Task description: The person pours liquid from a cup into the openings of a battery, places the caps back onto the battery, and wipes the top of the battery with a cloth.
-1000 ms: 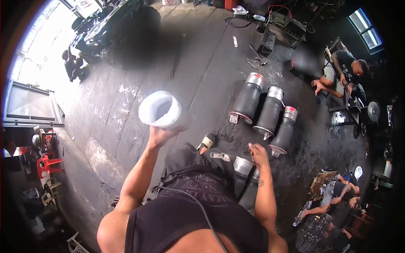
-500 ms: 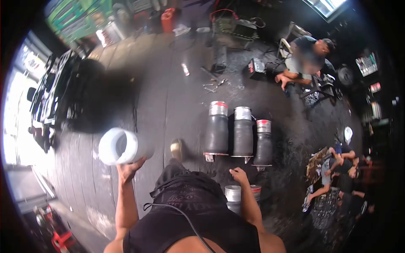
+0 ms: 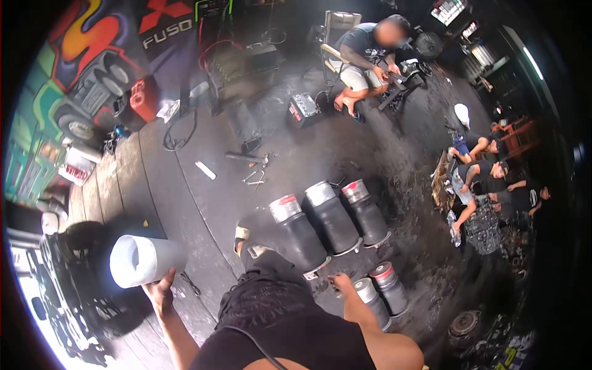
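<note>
A white, hollow plastic cylinder [image 3: 151, 259] is at the lower left, with my left hand [image 3: 161, 290] gripping its underside, thumb along its side. My right hand [image 3: 339, 282] hangs near the smaller cylinders, its fingers curled; whether anything is in them is too small to tell. Beyond it, three black rubber cylinders with metal ends stand or lie in a row on the floor: the left one [image 3: 300, 240], the middle one [image 3: 336, 223] and the right one [image 3: 370, 217]. Two more, a silver-topped one [image 3: 370, 299] and a red-topped one [image 3: 390, 287], are beside my right forearm.
A seated person [image 3: 364, 58] handles a metal part near a battery [image 3: 304, 110]. Hand tools [image 3: 258, 169] and a white tube [image 3: 205, 170] lie on the floor [image 3: 179, 203]. A red jerrycan [image 3: 143, 98] is at upper left; several people sit at right near an engine block [image 3: 483, 231].
The view has turned and moved forward. The white cylinder, still in my left hand, now appears lower and more sideways. A foot shows further forward beside the row of black cylinders.
</note>
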A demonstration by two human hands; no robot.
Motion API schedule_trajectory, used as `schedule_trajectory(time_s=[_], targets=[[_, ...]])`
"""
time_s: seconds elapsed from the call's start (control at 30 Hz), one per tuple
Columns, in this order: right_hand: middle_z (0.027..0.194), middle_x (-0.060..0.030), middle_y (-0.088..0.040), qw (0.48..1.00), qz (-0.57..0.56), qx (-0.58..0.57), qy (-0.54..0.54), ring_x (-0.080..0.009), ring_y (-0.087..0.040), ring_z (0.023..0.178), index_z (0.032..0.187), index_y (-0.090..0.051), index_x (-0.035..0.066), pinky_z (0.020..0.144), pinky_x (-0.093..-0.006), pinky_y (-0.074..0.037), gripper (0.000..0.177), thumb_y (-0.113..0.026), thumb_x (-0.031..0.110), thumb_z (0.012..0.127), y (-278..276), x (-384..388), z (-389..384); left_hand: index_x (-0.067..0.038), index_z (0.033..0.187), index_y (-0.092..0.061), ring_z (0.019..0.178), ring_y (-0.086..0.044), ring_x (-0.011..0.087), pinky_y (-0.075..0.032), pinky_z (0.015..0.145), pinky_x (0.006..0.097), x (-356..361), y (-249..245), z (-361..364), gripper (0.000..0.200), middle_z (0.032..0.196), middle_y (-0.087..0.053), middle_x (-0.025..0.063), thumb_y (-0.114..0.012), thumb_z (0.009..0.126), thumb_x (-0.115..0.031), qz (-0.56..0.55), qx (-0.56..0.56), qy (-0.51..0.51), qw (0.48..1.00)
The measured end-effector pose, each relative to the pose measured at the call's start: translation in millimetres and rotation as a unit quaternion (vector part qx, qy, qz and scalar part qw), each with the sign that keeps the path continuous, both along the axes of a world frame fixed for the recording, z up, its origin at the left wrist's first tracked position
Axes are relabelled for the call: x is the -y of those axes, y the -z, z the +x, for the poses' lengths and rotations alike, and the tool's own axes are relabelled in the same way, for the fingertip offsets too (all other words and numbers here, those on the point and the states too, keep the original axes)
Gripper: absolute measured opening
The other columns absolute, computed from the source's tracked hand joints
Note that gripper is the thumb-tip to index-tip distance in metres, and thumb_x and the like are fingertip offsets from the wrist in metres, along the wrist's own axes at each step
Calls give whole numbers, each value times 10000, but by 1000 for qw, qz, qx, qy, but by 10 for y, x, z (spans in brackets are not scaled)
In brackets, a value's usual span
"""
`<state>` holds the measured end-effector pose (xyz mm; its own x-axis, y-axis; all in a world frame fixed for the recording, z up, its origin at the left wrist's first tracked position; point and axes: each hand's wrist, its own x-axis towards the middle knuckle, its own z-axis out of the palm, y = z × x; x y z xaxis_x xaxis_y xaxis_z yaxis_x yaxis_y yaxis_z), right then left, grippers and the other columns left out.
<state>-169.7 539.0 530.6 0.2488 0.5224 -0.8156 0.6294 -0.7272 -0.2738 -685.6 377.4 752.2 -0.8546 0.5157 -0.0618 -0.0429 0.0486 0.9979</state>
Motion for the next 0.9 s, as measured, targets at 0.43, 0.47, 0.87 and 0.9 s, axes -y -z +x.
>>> schedule_trajectory(time_s=[0.43, 0.47, 0.87, 0.9], targets=[[665, -20, -594, 980, 175, -89, 21, -91, -522, 520, 833, -611, 50, 454, -253, -401, 202, -704, 228, 817, -547, -2019, -1584, -9, 1322, -415, 1093, -514, 261, -369, 999, 406, -2086, -227, -1711, 869, 1196, -529, 114, -842, 585, -182, -1, -42, 56, 998], [665, -20, -594, 980, 177, -88, 27, -91, -522, 520, 833, -611, 50, 454, -253, -401, 202, -704, 228, 817, -494, -2109, -1598, -1, 1305, -435, 1081, -521, 258, -377, 991, 403, -2252, -194, -1838, 836, 1180, -540, 114, -837, 593, -172, -6, -37, 81, 996], [670, -14, -567, 951, 71, -140, 265, -141, -536, 517, 824, -525, 116, 444, -276, -420, 188, -693, 200, 810, -480, -1784, -2421, -27, 1145, -585, 992, -596, 222, -471, 895, 373, -4336, -305, -2449, 567, 1068, -630, 106, -810, 625, -61, -67, -229, 322, 916], [684, -15, -572, 958, 48, -122, 253, -140, -541, 527, 848, -529, 112, 453, -276, -425, 183, -689, 194, 813, -524, -1803, -2477, -28, 1136, -589, 971, -604, 221, -479, 875, 374, -4484, -274, -2472, 558, 1049, -636, 103, -815, 628, -78, -66, -255, 338, 904]])
